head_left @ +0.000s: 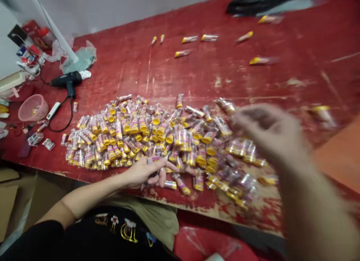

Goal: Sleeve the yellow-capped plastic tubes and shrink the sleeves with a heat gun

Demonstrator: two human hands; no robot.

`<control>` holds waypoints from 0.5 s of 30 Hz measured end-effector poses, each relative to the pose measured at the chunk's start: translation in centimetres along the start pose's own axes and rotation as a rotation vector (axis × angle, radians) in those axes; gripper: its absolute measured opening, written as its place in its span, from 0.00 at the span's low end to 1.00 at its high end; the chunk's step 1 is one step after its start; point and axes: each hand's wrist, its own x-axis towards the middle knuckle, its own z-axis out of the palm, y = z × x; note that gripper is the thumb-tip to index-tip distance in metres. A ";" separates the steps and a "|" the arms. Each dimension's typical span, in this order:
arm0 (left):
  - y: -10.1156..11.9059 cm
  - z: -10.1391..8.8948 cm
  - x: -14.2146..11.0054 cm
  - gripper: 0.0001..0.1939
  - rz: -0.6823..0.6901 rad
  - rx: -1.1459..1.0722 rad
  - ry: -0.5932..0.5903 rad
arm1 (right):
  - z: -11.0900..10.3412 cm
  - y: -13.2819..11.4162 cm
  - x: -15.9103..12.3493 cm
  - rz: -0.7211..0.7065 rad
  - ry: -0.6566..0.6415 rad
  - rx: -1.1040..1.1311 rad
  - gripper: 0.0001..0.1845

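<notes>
A big heap of small clear tubes with yellow caps (157, 137) covers the near part of the worn red table (197, 73). My left hand (146, 171) lies at the heap's near edge, fingers curled on a dark thing among the tubes that I cannot make out. A single loose tube (170, 185) lies just right of its fingers. My right hand (267, 128) is raised over the right side of the heap and is smeared by motion, so its fingers cannot be read.
Several stray tubes (209, 38) lie scattered at the far side. A black heat gun (67, 81) with its cord and a pink mesh basket (33, 107) sit at the left. A black bag (261, 0) lies at the far edge. Cardboard (7, 201) stands below the table's left.
</notes>
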 end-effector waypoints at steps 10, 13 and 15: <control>-3.5 -1.1 -3.9 0.24 0.301 0.483 0.265 | 9.7 -9.5 -12.4 0.198 -0.184 0.057 0.12; -2.9 -1.4 -4.3 0.17 0.417 0.414 0.353 | 9.2 -11.0 -12.5 0.219 -0.251 0.028 0.10; -2.6 -0.6 -4.9 0.18 0.425 0.315 0.412 | 9.9 -11.7 -13.3 0.266 -0.195 0.123 0.18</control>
